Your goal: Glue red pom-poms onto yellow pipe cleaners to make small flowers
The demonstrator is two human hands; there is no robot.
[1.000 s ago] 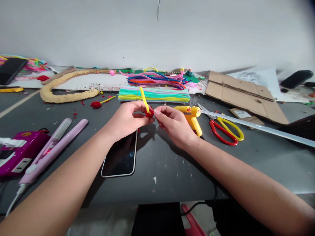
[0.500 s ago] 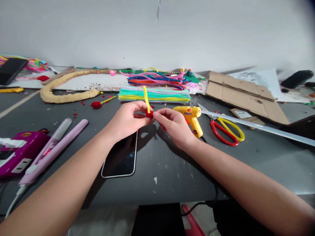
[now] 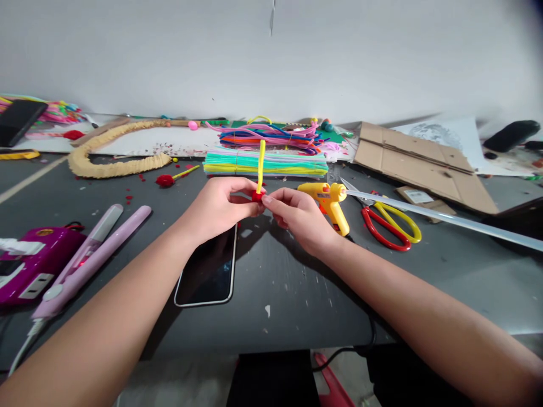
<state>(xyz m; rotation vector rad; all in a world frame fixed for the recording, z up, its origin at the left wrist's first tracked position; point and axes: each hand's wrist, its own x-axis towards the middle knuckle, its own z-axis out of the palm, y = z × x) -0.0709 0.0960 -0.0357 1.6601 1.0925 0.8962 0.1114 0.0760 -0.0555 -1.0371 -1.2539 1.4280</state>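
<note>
Between my fingertips is a small red fuzzy flower head with a yellow pipe-cleaner stem standing up from it. My left hand pinches the red part from the left. From the other side, the thumb and forefinger of my right hand close on its right edge; the fingers hide much of the red part. Beneath my left wrist a phone lies on the table. Just beyond my right hand rests a yellow glue gun with a long clear glue stick in its back.
Scissors with red and yellow handles lie at right, near flattened cardboard. Pipe-cleaner bundles are at the back, a finished red flower to their left. A pink hair straightener and purple power strip sit at left.
The yellow stem has swung from leaning left to nearly upright, tipping slightly right. Both hands keep their pinch in almost the same place.
</note>
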